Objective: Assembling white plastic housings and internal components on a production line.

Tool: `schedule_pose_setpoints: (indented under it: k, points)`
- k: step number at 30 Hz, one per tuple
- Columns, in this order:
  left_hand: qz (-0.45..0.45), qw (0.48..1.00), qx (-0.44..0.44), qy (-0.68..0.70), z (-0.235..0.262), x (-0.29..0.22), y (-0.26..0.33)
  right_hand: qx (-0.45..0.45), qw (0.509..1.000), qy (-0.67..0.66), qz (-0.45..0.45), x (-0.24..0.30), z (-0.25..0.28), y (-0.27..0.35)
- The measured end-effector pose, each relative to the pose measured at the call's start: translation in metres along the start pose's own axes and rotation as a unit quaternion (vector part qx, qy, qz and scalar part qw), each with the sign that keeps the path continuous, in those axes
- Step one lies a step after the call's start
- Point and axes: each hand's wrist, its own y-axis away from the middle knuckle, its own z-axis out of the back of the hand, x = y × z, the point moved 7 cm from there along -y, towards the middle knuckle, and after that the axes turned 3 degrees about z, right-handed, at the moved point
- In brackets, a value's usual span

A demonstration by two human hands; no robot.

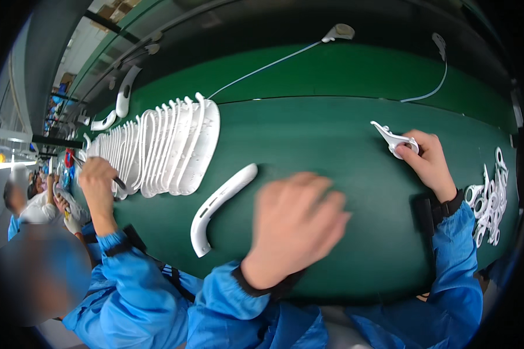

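- right hand (429, 163): the thumb and fingers are grasping a small white ringed part (397, 141); its pointed end is facing far and left over the green table (314, 134).
- left hand (299, 224): it is hovering over the near middle of the table, its fingers bending and blurring; whether it is holding anything cannot be told.
- curved white handle (217, 202): it is lying slotted on the table, left of the left hand.
- pile of white ringed parts (492, 198): it is spreading at the right, beyond the right forearm.
- white shells (154, 148): they are standing in a close row at the left.
- co-worker's hand (97, 177): it is gripping a dark slender tool (120, 183) beside the shells.
- far side: two white corded pieces (338, 32) are lying well apart.
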Motion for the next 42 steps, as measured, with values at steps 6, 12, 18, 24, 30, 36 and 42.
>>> schedule_pose_setpoints:
  k: [6,12,18,24,30,36,42]
  points:
    - [0.338,0.886,0.047,-0.315,0.069,0.104,0.074,0.023,0.999,-0.006,0.029,0.013,-0.010,-0.010]
    - [0.098,0.974,0.028,-0.205,0.012,0.059,0.034,0.011,1.000,-0.009,0.010,-0.005,-0.003,0.000]
    - [-0.115,0.978,0.100,-0.145,-0.041,0.027,-0.023,-0.005,0.994,-0.108,0.028,0.001,0.001,-0.001]
    - [-0.057,0.996,0.065,0.024,-0.033,0.024,-0.006,0.066,0.983,-0.171,-0.001,0.013,-0.019,-0.001]
    - [0.090,0.994,0.051,0.046,-0.042,0.021,-0.016,0.210,0.971,-0.039,0.106,0.046,-0.064,-0.011]
    - [0.084,0.994,0.069,0.032,-0.048,0.028,-0.016,0.247,0.960,-0.070,0.109,0.038,-0.072,-0.016]
    - [0.085,0.992,0.089,0.033,-0.051,0.026,-0.021,0.233,0.961,-0.018,0.144,0.041,-0.070,-0.013]
